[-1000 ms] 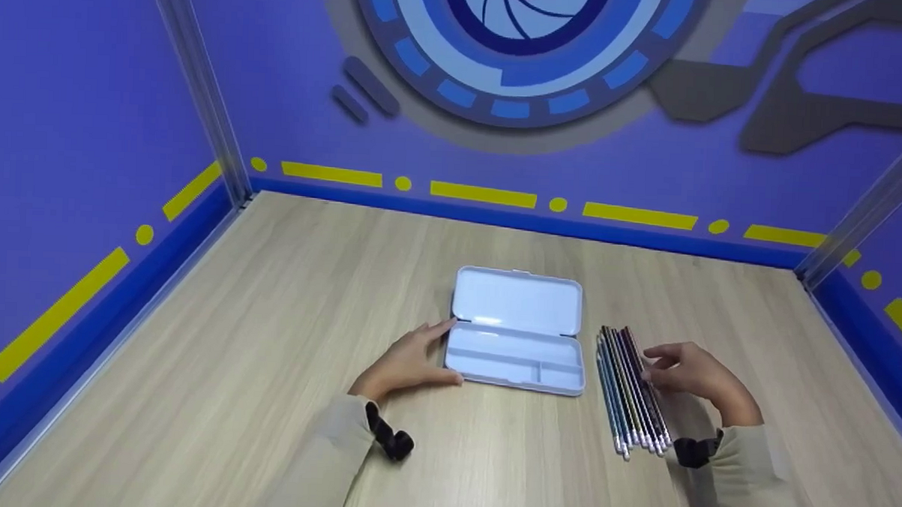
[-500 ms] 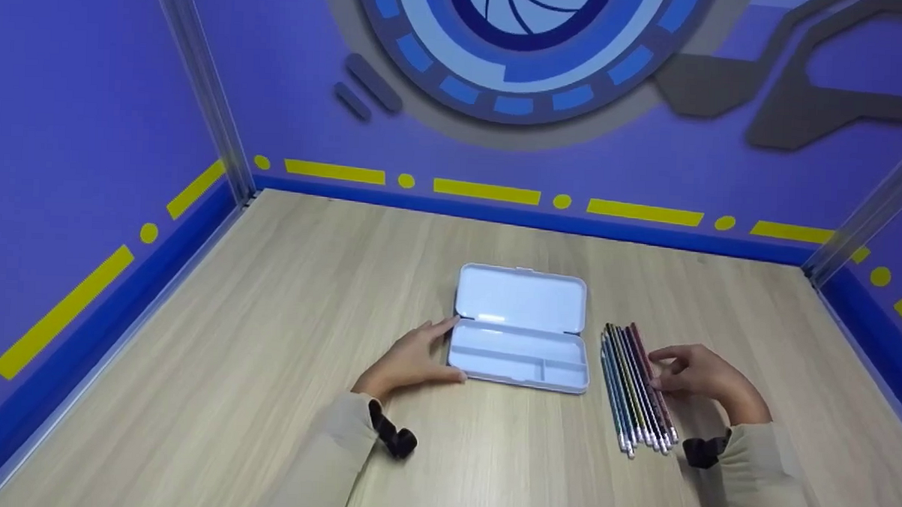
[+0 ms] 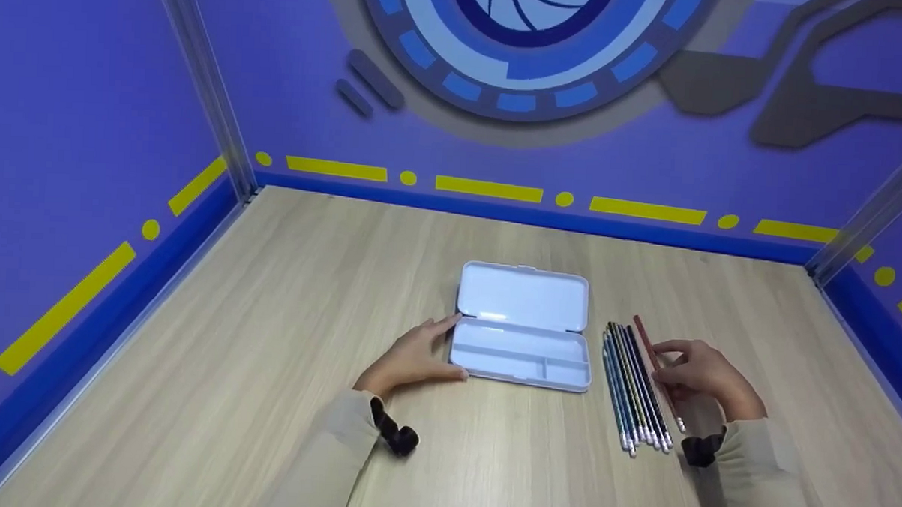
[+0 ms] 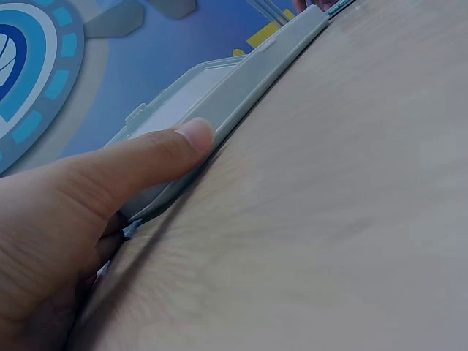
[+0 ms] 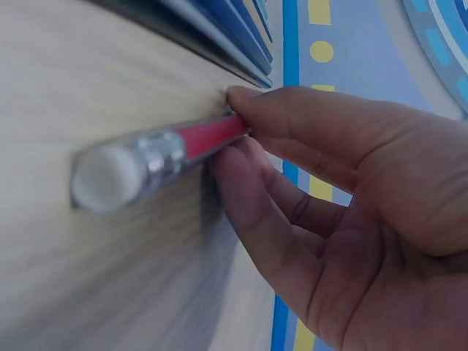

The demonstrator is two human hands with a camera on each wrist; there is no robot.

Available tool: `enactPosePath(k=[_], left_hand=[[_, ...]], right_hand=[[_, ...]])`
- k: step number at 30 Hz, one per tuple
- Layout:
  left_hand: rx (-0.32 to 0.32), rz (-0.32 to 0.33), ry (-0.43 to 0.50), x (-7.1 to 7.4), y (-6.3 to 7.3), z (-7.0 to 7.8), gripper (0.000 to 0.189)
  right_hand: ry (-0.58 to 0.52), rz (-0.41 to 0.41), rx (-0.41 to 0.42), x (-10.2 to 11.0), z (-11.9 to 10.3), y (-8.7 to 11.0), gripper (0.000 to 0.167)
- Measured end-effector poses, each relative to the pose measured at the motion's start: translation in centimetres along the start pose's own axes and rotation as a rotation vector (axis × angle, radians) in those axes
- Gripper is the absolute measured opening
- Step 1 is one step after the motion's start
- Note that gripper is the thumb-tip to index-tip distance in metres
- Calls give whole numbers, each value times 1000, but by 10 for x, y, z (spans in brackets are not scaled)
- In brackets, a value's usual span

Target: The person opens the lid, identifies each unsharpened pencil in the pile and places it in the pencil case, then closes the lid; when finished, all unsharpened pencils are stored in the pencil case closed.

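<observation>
Right hand (image 3: 702, 372): thumb and fingertips pinch one red pencil (image 3: 644, 337), right of the other pencils (image 3: 632, 387), too overlapped to count. Left hand (image 3: 411, 357): thumb and forefinger spread, touching one open case (image 3: 519, 336), three compartments. Only the right wrist view shows the eraser's (image 5: 108, 178) end face.

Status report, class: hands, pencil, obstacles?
Right hand pinches slim red pencil. Left hand grips open white rectangular case. Slender multicoloured pencils lie between pencil and case.
</observation>
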State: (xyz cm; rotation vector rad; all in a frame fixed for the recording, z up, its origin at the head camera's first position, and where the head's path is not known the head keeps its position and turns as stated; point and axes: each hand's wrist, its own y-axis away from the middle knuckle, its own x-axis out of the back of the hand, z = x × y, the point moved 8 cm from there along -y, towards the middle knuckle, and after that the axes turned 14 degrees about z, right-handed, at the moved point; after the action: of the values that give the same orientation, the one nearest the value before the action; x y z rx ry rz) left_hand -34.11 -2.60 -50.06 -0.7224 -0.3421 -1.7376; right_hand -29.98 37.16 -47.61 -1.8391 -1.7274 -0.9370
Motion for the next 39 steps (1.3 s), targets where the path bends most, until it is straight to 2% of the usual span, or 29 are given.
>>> enactPosePath(k=[6, 18, 28, 39], left_hand=[[-8, 4, -12, -1, 0, 0, 98], [6, 10, -12, -2, 1, -2, 98], [1, 3, -11, -1, 0, -3, 99], [-34, 5, -16, 0, -2, -1, 97]], right_hand=[[-11, -9, 0, 2, -2, -1, 61], [-37, 29, 7, 7, -15, -3, 51], [-93, 85, 107, 13, -48, -5, 41], [-87, 85, 189, 4, -80, -11, 36]])
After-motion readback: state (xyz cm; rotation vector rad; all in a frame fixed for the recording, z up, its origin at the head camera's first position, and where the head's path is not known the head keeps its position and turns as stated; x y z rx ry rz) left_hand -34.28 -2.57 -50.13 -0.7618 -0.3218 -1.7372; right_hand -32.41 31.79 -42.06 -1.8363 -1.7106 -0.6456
